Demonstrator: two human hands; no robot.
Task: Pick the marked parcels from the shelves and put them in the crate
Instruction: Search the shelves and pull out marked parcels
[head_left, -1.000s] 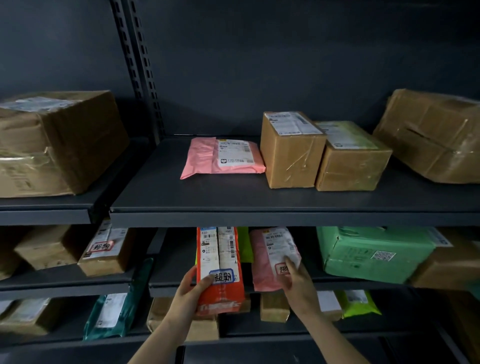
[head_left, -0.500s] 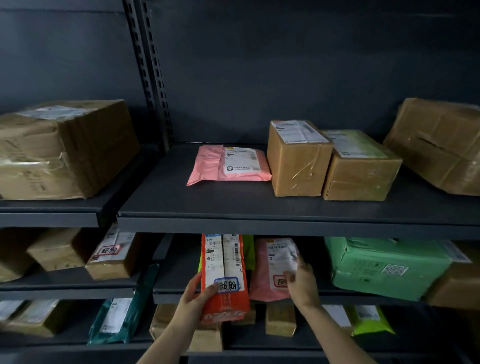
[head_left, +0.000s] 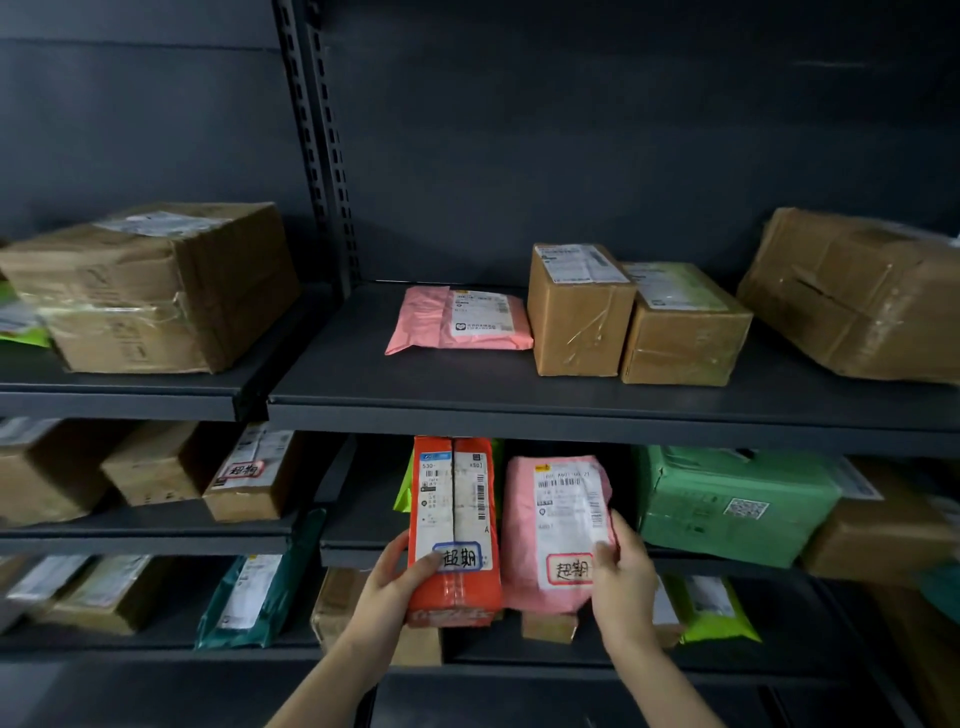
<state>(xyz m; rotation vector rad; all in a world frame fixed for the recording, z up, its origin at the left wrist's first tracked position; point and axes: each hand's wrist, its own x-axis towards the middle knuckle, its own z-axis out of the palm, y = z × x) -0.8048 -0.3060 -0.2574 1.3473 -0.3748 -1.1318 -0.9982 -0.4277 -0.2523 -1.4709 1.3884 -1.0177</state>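
Fingers of our left hand (head_left: 387, 592) curl round the lower end of an orange plastic mailer parcel (head_left: 454, 525), with the thumb on the edge of its blue-bordered handwritten sticker. Our right hand (head_left: 623, 587) grips the lower right corner of a pink plastic mailer parcel (head_left: 550, 530), thumb beside its red-bordered sticker. We hold both parcels upright and touching, between our hands, in front of the dark metal middle shelf (head_left: 358, 557). A green wrapped box (head_left: 727, 504) sits just right of the pink one.

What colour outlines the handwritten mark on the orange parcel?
Blue outline on the orange parcel, clearest in the head view.
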